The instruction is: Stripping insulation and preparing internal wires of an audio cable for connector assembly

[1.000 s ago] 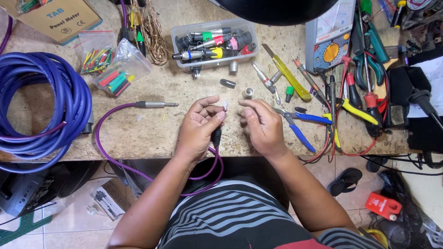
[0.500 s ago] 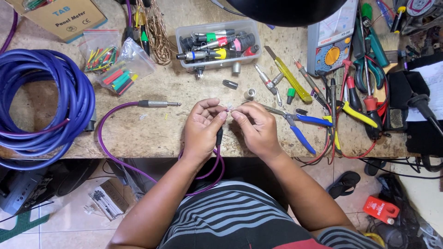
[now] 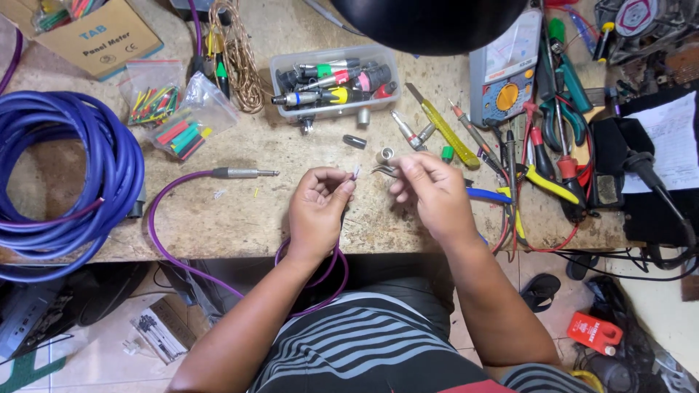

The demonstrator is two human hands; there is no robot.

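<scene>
Above the front edge of the workbench (image 3: 240,218), the left hand (image 3: 317,211) pinches the stripped end of a purple cable (image 3: 354,173) between thumb and forefinger, its small tip poking up just past the fingertips. From that hand the purple cable loops down below the bench edge and comes back up to a metal jack plug (image 3: 244,172) lying flat on the bench, left of the hand. The right hand (image 3: 433,193), just right of the cable end and apart from it, has its fingers curled closed around slim metal tweezers (image 3: 384,171), whose tips point toward the cable end. Just beyond the cable end sit a small silver sleeve (image 3: 384,154) and a dark cap (image 3: 354,141). Farther back from it stands a clear plastic tub (image 3: 335,84) of plugs. Far to its left lies a big coil of blue cable (image 3: 58,182), with bags of coloured tubing (image 3: 182,124) between. Right of the cable end lie a yellow knife (image 3: 444,131), pliers (image 3: 561,145) and a multimeter (image 3: 502,80).
</scene>
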